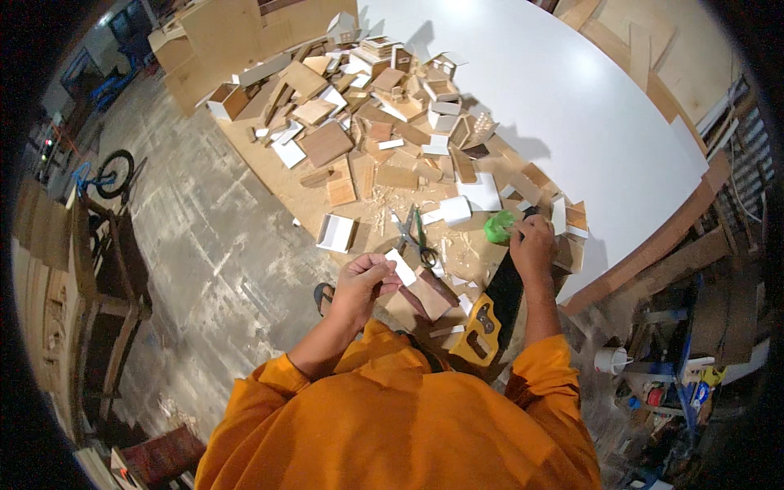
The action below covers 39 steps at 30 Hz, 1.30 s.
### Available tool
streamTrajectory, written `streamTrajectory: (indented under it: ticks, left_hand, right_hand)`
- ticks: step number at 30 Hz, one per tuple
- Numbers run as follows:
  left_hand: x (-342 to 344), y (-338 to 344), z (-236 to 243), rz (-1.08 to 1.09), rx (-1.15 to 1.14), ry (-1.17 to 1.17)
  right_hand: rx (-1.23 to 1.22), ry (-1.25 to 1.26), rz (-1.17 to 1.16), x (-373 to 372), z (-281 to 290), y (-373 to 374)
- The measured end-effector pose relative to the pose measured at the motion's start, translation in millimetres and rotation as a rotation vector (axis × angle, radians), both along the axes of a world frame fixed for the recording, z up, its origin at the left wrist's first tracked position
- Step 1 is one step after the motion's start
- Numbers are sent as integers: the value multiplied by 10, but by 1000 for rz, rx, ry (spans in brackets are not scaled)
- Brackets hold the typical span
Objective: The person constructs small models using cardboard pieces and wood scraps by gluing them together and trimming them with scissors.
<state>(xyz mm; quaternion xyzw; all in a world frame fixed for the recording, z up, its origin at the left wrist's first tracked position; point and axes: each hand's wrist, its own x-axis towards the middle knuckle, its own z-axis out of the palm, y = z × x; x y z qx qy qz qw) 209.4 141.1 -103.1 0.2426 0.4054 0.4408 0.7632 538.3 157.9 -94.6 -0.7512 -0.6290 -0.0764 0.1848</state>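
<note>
Had open room at the far left, across bare concrete floor (212, 220), between the wooden furniture (77, 302) and the slanting left edge of the wooden worktop (290, 192). Found little free surface farther in, with the pile of wood offcuts (327, 145) spread across the worktop's upper part and reaching close to that edge. Placed a small white-faced box (335, 233) right by the edge, just beyond the left hand (363, 279). Pinched a small white rectangular piece (400, 267) between that hand's thumb and fingers, above the near end of the worktop. Pointed the piece's long axis obliquely, from upper left, away from the body, to lower right, toward a wood block (430, 294) with dark-brown side strips. Left scissors (406, 232) lying beyond the piece, crowded by shavings and a green pencil-like stick (419, 222). Had the yellow-handled handsaw (474, 325) to the right of the block, handle toward the body, at the worktop's near edge. Curled the right hand's (536, 241) fingers beside a bright-green object (496, 228), too blurred to name; could not tell whether gripping it. Had a small open wooden box (574, 216) tight against the hand's right side, then wide, smooth room over the large white sheet (600, 155), bounded by its curving right edge.
</note>
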Motion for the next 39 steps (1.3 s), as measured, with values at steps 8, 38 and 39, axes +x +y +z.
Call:
streamTrajectory:
  ticks: [8,38,39]
  left_hand:
    - [-190,-68,-205,92,-69,12]
    - [-1117,156,-373,265,-257,61]
    - [-1126,169,-366,260,-257,72]
  right_hand:
    - [186,250,315,-759,334,-178]
    - [18,137,789,-2769,-81,108]
    - [18,137,773,-2769,-89,132]
